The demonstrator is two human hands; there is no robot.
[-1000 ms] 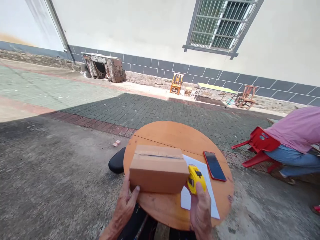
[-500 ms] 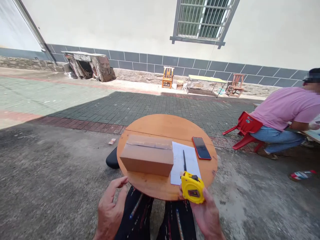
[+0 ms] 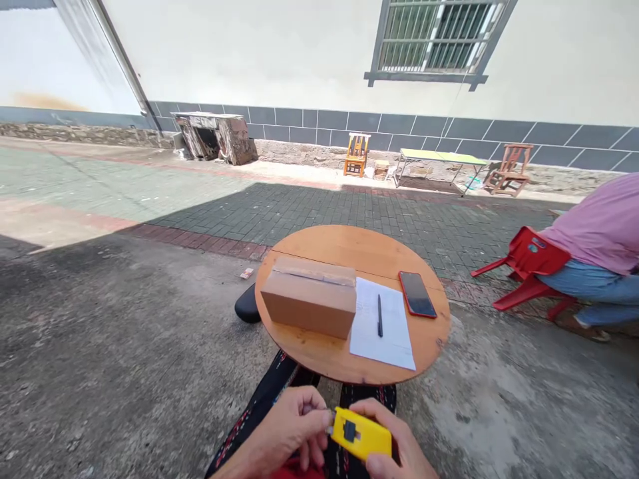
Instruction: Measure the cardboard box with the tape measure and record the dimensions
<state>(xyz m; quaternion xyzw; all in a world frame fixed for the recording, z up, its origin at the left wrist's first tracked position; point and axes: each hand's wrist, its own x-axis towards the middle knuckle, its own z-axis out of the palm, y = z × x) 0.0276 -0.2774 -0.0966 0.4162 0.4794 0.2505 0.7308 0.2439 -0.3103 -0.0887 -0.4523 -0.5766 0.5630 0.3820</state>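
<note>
A yellow tape measure (image 3: 361, 434) is low in the view, in front of the round wooden table (image 3: 344, 253), above my lap. My right hand (image 3: 397, 452) is wrapped round it from below and the right. My left hand (image 3: 292, 431) is closed in a pinch at the tape measure's left end. On the table stand a closed cardboard box (image 3: 309, 297), a white sheet of paper (image 3: 382, 324) with a black pen (image 3: 379, 315) on it, and a red phone (image 3: 417, 293).
A person in a pink shirt (image 3: 599, 229) crouches by a red plastic chair (image 3: 526, 266) at the right. A black stool (image 3: 247, 308) sits left of the table. Far off by the wall stand small wooden chairs (image 3: 356, 154), a green folding table (image 3: 442, 159) and a stone stove (image 3: 212, 136).
Both hands have drawn back from the table towards my lap. My left hand left the box and came onto the tape measure's end; my right hand carried the tape measure down.
</note>
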